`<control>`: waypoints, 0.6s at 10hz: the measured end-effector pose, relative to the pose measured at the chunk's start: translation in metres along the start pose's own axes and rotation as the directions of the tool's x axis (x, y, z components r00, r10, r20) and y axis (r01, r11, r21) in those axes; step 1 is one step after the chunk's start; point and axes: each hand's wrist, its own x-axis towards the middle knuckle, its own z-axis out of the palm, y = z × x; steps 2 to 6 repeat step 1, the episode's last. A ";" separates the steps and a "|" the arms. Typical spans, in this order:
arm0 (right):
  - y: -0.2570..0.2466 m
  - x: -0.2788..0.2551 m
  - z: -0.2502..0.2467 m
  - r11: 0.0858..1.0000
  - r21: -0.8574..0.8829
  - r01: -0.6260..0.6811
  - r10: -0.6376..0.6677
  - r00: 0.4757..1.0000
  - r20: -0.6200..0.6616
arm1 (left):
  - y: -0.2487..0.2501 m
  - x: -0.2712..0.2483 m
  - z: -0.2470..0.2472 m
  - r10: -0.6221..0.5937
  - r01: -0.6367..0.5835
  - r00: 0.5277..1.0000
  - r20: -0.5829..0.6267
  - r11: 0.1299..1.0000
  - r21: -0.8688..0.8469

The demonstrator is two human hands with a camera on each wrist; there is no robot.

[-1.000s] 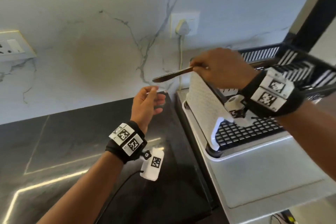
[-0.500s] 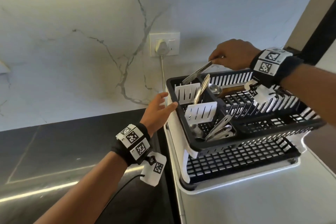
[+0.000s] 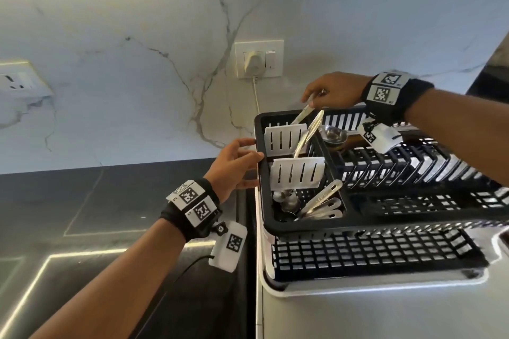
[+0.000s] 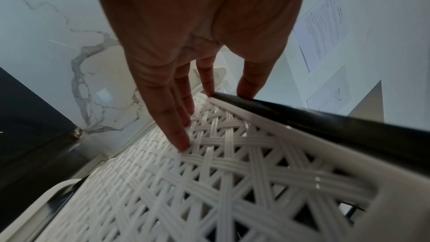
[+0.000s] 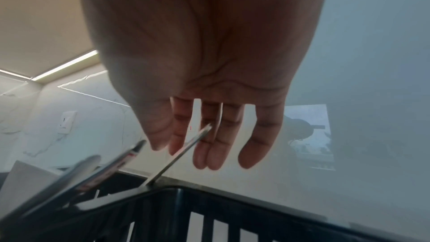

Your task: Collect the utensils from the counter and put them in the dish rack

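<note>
We find the knife [image 3: 302, 113] standing tilted in the rear corner slot of the rack [image 3: 303, 224], blade down, handle end up against the right hand [image 3: 334, 90]. In the right wrist view that hand's fingers [image 5: 217, 146] are straight and spread, the handle tip lying across them; we judge no clamping grip there, though the head view is too small to settle whether thumb and forefinger pinch it. The left hand [image 3: 234, 166] rests on the rack's left wall, fingers [image 4: 177, 130] extended and slightly apart, flat on the white lattice, thumb at the black rim. Other utensils lie in the same cutlery bay: a spoon [image 3: 308, 132] leaning upright and handles [image 3: 321, 205] in the front section. We assess the knife as stiff, light, smooth steel, liable to slip; hold at the handle, never the blade. The counter [image 3: 82, 215] shows no utensil in view
</note>
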 end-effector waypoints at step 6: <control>0.002 -0.003 -0.002 0.999 -0.034 -0.002 -0.002 0.993 -0.119 | 0.000 0.002 0.000 -0.003 0.003 1.000 -0.018 1.000 0.002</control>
